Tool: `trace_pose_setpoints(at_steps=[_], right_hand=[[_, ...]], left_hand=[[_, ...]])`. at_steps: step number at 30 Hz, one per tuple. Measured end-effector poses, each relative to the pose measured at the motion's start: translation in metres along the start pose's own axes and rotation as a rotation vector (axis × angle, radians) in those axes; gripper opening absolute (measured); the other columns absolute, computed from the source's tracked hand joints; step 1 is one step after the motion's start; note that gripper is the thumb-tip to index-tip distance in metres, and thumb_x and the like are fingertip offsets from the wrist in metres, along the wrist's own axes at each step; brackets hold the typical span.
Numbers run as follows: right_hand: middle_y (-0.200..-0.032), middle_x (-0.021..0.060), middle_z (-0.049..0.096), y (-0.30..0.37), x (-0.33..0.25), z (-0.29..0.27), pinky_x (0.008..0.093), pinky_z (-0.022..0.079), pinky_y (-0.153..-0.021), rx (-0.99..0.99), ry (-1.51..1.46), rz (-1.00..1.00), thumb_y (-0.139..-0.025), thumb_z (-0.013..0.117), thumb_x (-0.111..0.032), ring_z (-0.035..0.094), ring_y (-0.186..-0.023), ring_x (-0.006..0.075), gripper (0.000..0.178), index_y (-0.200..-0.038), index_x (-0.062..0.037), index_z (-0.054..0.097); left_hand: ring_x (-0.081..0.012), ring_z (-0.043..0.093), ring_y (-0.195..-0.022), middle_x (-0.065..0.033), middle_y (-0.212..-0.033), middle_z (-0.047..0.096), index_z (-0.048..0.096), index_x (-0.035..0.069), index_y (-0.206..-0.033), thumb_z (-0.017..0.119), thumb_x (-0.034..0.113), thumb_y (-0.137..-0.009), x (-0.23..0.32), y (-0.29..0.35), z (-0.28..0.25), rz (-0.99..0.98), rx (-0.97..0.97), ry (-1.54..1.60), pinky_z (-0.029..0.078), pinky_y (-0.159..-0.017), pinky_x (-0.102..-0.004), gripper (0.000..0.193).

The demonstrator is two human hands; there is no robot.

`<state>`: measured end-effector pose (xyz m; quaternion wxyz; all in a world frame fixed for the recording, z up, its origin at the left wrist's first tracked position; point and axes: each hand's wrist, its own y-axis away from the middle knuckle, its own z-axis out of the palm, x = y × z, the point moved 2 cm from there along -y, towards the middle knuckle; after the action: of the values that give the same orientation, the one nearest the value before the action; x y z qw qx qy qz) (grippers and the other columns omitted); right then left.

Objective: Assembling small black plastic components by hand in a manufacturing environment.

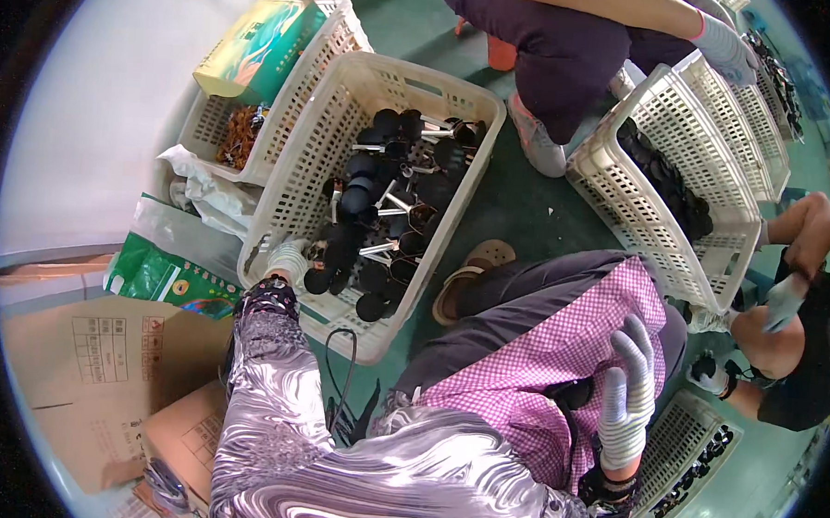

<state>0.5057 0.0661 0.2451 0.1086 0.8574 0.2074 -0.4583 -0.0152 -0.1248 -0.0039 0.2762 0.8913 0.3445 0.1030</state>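
Left hand (287, 258), in a white knit glove, reaches into the near corner of the big white plastic lattice basket (294, 175), right down among the black round parts (380, 220) with shiny metal shafts sticking out. Can't tell how far the fingers are curled or whether it has hold of one, since the hand is half buried at the basket wall. Right hand (630, 389), same striped knit glove, hangs over the pink checked apron (559, 358) on the lap, fingers loosely bent and holding nothing. Sleeves are a silky swirly silver print. A second lattice basket (687, 188) with more black parts sits on the green floor to the right, and flat brown cardboard (86, 374) lies to the left.
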Motion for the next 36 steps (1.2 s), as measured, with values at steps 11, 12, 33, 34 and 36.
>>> trace_pose_setpoints(at_steps=[11, 12, 33, 34, 36], right_hand=[[-0.131, 0.0179, 0.046, -0.003, -0.006, 0.002, 0.0369, 0.034, -0.100, -0.003, 0.039, 0.059, -0.088, 0.051, -0.017, 0.045, -0.120, 0.0302, 0.031, -0.115, -0.0039, 0.056], [-0.131, 0.0181, 0.046, -0.003, -0.007, 0.003, 0.0369, 0.035, -0.100, -0.004, 0.045, 0.070, -0.087, 0.052, -0.017, 0.045, -0.120, 0.0301, 0.031, -0.115, -0.0037, 0.056], [-0.126, 0.0199, 0.049, -0.016, -0.014, 0.016, 0.0375, 0.038, -0.097, -0.050, 0.118, 0.126, -0.082, 0.055, -0.011, 0.051, -0.113, 0.0325, 0.032, -0.113, -0.0043, 0.057], [-0.126, 0.0199, 0.049, -0.016, -0.013, 0.017, 0.0375, 0.038, -0.097, -0.048, 0.119, 0.128, -0.082, 0.055, -0.011, 0.051, -0.113, 0.0325, 0.032, -0.113, -0.0043, 0.057], [-0.126, 0.0199, 0.050, -0.017, -0.011, 0.017, 0.0374, 0.038, -0.097, -0.044, 0.109, 0.137, -0.081, 0.055, -0.011, 0.051, -0.112, 0.0324, 0.032, -0.112, -0.0036, 0.057]], left_hand=[[-0.0349, 0.052, -0.108, -0.0157, -0.120, 0.054, 0.057, 0.011, -0.117, 0.052, 0.016, -0.085, 0.105, -0.046, -0.060, 0.011, 0.203, 0.061, 0.045, -0.089, -0.0413, 0.032], [-0.0342, 0.052, -0.109, -0.0149, -0.125, 0.052, 0.055, 0.010, -0.119, 0.051, 0.014, -0.087, 0.112, -0.049, -0.066, 0.023, 0.194, -0.019, 0.046, -0.090, -0.0402, 0.032], [-0.0385, 0.046, -0.116, -0.0221, -0.127, 0.048, 0.050, 0.006, -0.124, 0.051, 0.026, -0.088, 0.087, -0.076, -0.032, -0.020, 0.294, 0.234, 0.039, -0.095, -0.0438, 0.041], [-0.0371, 0.050, -0.111, -0.0209, -0.121, 0.053, 0.051, 0.005, -0.120, 0.052, 0.022, -0.088, 0.094, -0.070, -0.034, -0.013, 0.385, 0.292, 0.042, -0.091, -0.0433, 0.036], [-0.0357, 0.054, -0.107, -0.0197, -0.115, 0.058, 0.053, 0.003, -0.116, 0.053, 0.018, -0.088, 0.103, -0.065, -0.034, -0.004, 0.475, 0.349, 0.044, -0.087, -0.0429, 0.031]])
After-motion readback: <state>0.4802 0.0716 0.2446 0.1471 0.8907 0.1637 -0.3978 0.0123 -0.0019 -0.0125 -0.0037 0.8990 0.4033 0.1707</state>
